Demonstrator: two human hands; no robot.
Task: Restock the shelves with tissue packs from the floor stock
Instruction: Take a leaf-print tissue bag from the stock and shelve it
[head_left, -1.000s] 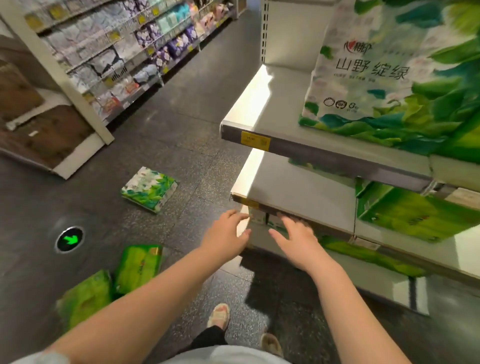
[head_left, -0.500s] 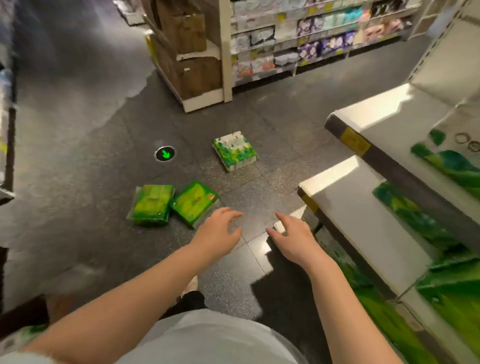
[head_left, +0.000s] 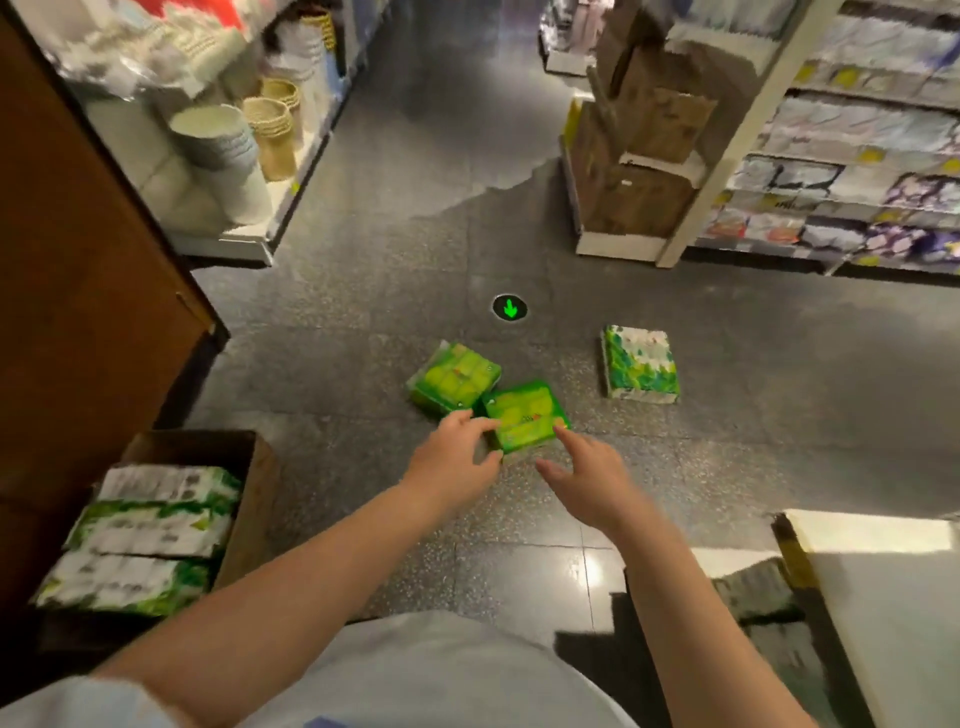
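Two bright green tissue packs lie side by side on the dark floor: the near one (head_left: 524, 414) and a second one (head_left: 453, 383) just behind it to the left. A white-and-green leaf-print pack (head_left: 639, 364) lies apart to the right. My left hand (head_left: 453, 460) reaches over the near green pack's left edge, fingers spread and relaxed, holding nothing. My right hand (head_left: 584, 467) hovers at the pack's right corner, fingers extended, holding nothing. Whether the fingertips touch the pack is unclear.
A cardboard box (head_left: 249, 467) with several white-and-green tissue packs (head_left: 150, 525) stands at the lower left beside a brown panel (head_left: 78, 312). The white shelf (head_left: 878, 587) edge is at the lower right. Stocked shelving (head_left: 857, 156) and brown cartons (head_left: 639, 171) line the aisle; a green arrow marker (head_left: 510, 307) sits in the floor.
I have turned away from the shelf toward the floor. Both hands have moved forward and now flank the near green pack; the cardboard box has come into view.
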